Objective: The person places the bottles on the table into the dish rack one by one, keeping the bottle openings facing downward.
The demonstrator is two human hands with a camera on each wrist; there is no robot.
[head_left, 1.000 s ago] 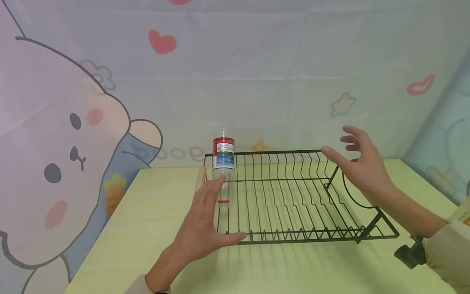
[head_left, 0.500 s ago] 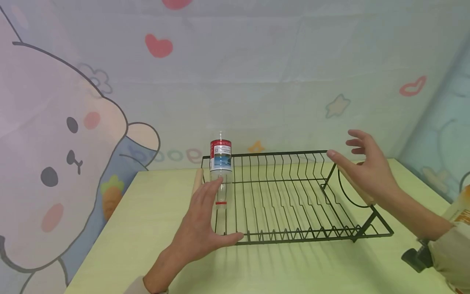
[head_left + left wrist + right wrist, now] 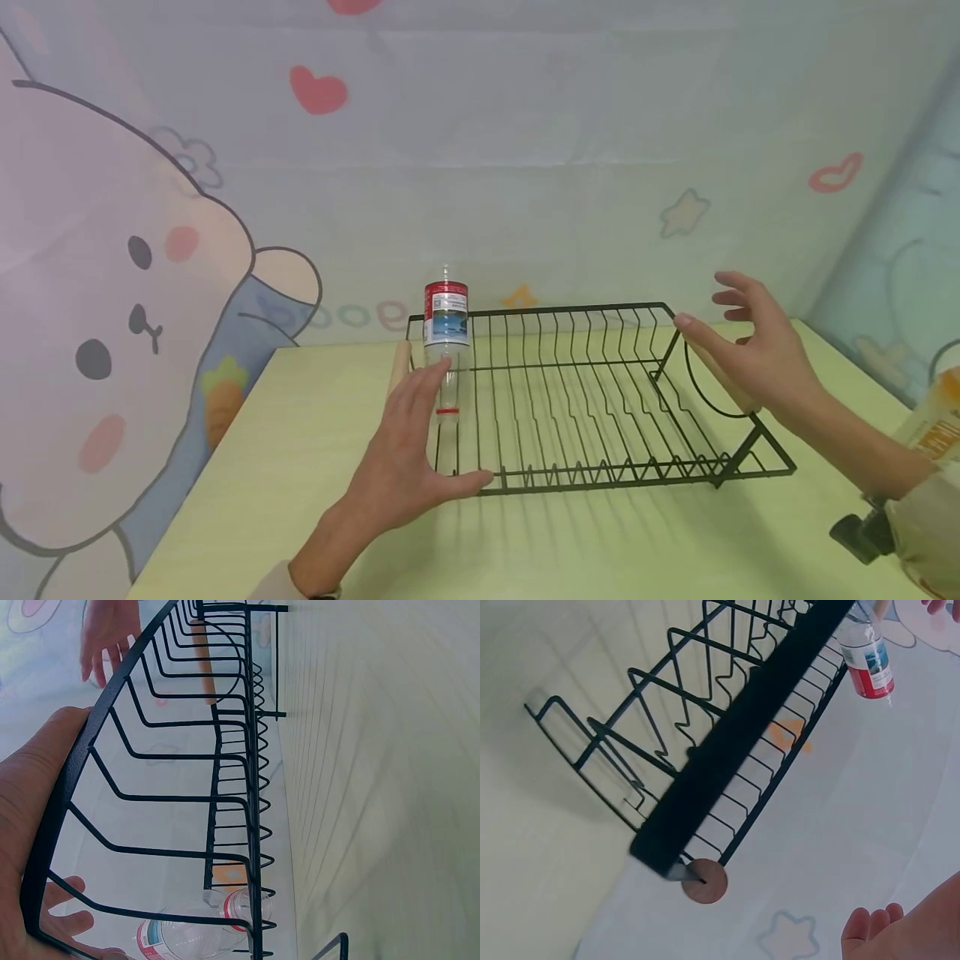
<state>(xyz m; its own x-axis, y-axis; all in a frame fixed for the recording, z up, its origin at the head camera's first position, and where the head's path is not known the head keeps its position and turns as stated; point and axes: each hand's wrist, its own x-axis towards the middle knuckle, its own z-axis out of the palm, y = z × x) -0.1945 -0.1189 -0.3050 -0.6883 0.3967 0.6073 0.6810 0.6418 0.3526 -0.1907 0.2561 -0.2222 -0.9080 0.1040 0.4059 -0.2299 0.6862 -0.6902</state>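
A black wire dish rack [image 3: 570, 417] with wooden side handles [image 3: 400, 367] stands on the table. Inside its left end lies a clear plastic bottle [image 3: 447, 321] with a red and white label, neck towards me and base towards the wall. My left hand [image 3: 397, 454] is spread at the rack's front left corner, thumb by the front rail. Its index fingertip overlaps the bottle's lower part in the head view. In the left wrist view the thumb lies against the frame bar. My right hand [image 3: 765, 350] hovers by the right end, fingers loosely bent, holding nothing.
The light green table [image 3: 315, 417] meets a hanging cloth [image 3: 570, 167] printed with a cartoon animal and hearts. An orange and white package [image 3: 937, 425] shows at the right edge, partly behind my right forearm.
The head view has shifted slightly, moving the rack and bottle a little left in frame. My right hand has drifted right and down, away from the rack's back corner. The left hand stays by the rack.
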